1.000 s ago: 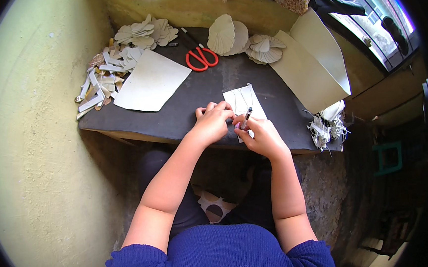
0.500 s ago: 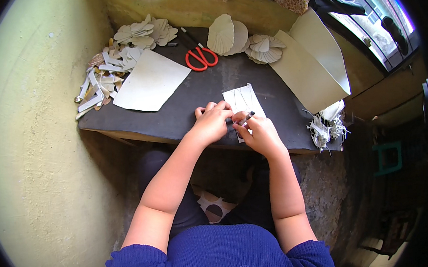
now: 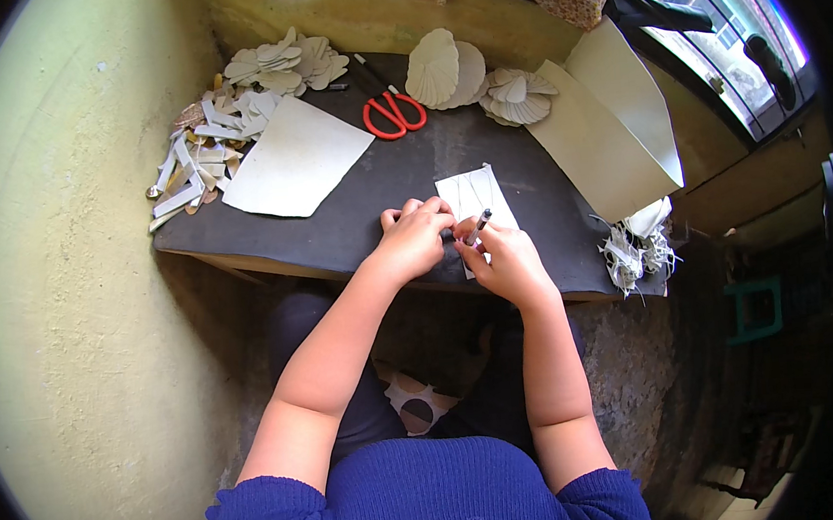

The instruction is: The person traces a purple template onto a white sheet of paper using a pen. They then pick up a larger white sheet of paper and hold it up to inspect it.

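A small white sheet (image 3: 475, 190) with thin curved dark lines drawn on it lies near the table's front edge. My right hand (image 3: 505, 257) is closed around a black-and-white pen (image 3: 481, 223), over the lower part of the sheet. The pen's tip is hidden by my fingers. My left hand (image 3: 414, 238) rests at the sheet's left edge, fingers bent and pressed down on it. Its fingertips almost meet those of my right hand.
Red-handled scissors (image 3: 395, 115) lie behind a larger white sheet (image 3: 299, 162). Scraps (image 3: 199, 159) and petal-shaped cutouts (image 3: 284, 64) pile up at the left. Shell-like cutouts (image 3: 433, 69), a folded cream board (image 3: 601, 141) and shredded white strips (image 3: 636, 252) are to the right.
The pen in my right hand has tipped more upright. Both hands stay in nearly the same place on the sheet.
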A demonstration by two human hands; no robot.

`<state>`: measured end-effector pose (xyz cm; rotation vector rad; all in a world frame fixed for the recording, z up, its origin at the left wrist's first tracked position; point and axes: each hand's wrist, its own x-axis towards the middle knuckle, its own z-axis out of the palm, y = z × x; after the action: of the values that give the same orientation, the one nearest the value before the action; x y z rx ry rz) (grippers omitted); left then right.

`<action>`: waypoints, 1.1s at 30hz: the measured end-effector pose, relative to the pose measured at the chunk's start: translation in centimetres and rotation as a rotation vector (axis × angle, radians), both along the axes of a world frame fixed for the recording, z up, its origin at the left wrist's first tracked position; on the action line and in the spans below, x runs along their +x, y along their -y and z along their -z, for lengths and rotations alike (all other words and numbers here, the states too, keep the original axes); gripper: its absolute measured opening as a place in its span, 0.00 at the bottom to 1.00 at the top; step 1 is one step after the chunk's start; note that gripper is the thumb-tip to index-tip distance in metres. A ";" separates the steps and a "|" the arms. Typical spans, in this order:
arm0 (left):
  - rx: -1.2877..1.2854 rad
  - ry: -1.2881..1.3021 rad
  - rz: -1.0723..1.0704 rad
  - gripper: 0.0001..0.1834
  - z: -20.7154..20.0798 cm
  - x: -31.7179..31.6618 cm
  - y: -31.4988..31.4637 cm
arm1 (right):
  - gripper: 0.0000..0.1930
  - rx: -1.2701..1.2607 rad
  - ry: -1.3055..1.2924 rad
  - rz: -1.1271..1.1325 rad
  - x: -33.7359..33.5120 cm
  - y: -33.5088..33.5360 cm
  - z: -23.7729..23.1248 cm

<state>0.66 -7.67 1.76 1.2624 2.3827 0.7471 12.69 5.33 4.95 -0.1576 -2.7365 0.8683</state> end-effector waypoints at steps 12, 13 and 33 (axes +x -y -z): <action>0.012 -0.017 -0.002 0.20 0.2 0.0 0.0 | 0.07 0.006 -0.031 0.028 -0.5 -0.2 0.3; 0.019 -0.012 -0.006 0.19 0.2 0.0 0.0 | 0.06 0.015 -0.046 0.024 -0.5 -0.2 0.2; 0.077 -0.019 -0.023 0.18 0.9 -0.1 -0.1 | 0.07 -0.024 -0.077 0.037 -0.8 -0.5 0.9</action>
<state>0.54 -7.56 0.81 1.2800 2.4087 0.8452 11.91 5.85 4.08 -0.1760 -2.6442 0.8793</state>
